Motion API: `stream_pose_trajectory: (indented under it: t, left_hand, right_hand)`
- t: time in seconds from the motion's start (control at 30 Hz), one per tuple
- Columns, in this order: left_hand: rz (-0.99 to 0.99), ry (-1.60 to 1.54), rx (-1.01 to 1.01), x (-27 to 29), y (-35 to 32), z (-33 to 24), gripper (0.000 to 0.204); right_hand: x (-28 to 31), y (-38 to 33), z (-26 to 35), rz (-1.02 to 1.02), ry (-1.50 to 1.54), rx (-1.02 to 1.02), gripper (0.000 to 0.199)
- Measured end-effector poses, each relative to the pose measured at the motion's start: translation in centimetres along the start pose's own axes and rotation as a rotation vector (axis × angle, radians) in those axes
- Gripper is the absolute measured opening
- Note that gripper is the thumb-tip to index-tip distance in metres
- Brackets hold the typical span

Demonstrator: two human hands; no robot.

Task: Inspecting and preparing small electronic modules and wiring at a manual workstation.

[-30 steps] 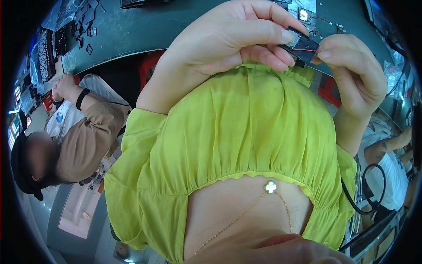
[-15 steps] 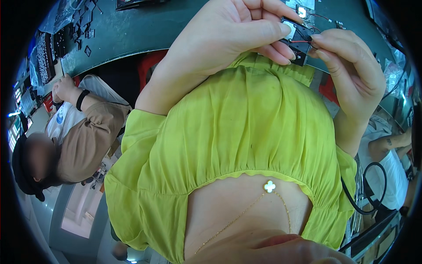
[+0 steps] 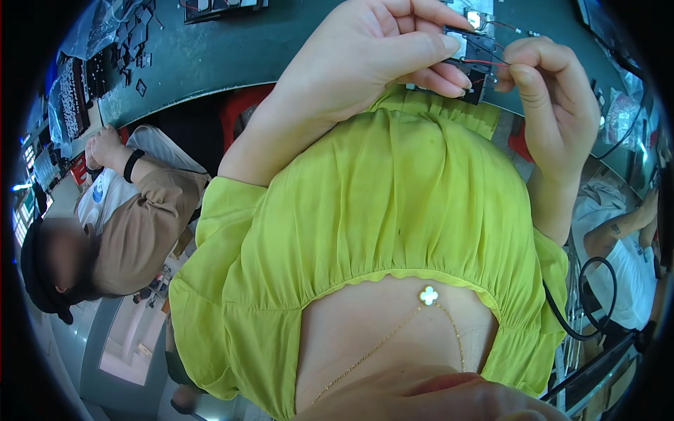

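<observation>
Close to the table's near edge, my left hand [image 3: 390, 56] is closed on a small black electronic part [image 3: 479, 50]. A pale silver patch shows on the part beside my thumb. From it a red wire [image 3: 484, 62] runs right, with a dark wire alongside. My right hand [image 3: 551, 84] pinches the wires' free end between thumb and forefinger; the tip is hidden by the fingers. Just beyond lies a similar small part with a bright square [image 3: 474, 19] and its own thin red wire. Another dark piece [image 3: 474, 93] shows below my left fingertips; whether it joins the held part I cannot tell.
The green table [image 3: 203, 59] curves across the top. Many small black pieces [image 3: 137, 42] and a clear plastic bag [image 3: 88, 28] lie at its left, a black tray [image 3: 225, 10] at the far edge. Crumpled plastic [image 3: 621, 112] lies right. A co-worker in brown [image 3: 144, 224] sits left.
My right hand has shifted slightly left and down, and the red wire now looks straighter between my hands. My left hand keeps its hold on the part, nearly unmoved.
</observation>
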State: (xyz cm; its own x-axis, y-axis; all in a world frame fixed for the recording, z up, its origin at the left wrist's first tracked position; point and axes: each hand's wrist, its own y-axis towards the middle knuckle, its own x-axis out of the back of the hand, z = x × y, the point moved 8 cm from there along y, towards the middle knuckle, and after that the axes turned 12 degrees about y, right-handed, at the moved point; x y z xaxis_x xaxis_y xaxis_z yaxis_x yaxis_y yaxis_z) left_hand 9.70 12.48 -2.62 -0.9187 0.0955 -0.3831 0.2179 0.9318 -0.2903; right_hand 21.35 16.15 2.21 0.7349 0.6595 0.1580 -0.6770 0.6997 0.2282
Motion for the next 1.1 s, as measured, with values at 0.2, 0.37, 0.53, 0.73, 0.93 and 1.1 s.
stream_pose_trajectory:
  t: [0.2, 0.37, 0.53, 0.73, 0.93, 1.1]
  left_hand:
    - [-0.075, 0.151, 0.034, -0.2, 0.2, -1.4, 0.025]
    - [-0.225, 0.128, 0.053, 0.8, 0.4, -0.6, 0.033]
    - [-0.218, 0.211, -0.147, -0.1, 0.4, -2.4, 0.048]
    - [-0.405, 0.151, -0.245, 4.0, -0.2, -1.8, 0.041]
    - [-0.657, 0.290, -0.444, 7.7, -2.2, -2.8, 0.037]
    - [-0.820, 0.543, -0.470, 8.3, -2.9, -2.0, 0.039]
  right_hand:
    - [2.1, 0.4, 0.3, -0.184, -0.118, -0.062, 0.006]
    - [2.7, 0.8, 0.7, -0.160, -0.130, 0.052, 0.003]
    - [6.7, -0.9, 1.2, -0.289, 0.084, -0.109, 0.004]
    - [12.3, -5.2, -0.9, -0.606, 0.251, -0.134, 0.006]
    - [21.8, -12.1, 1.7, -1.029, 0.345, 0.197, 0.009]
    - [23.1, -13.9, -0.6, -1.059, 0.217, 0.045, 0.012]
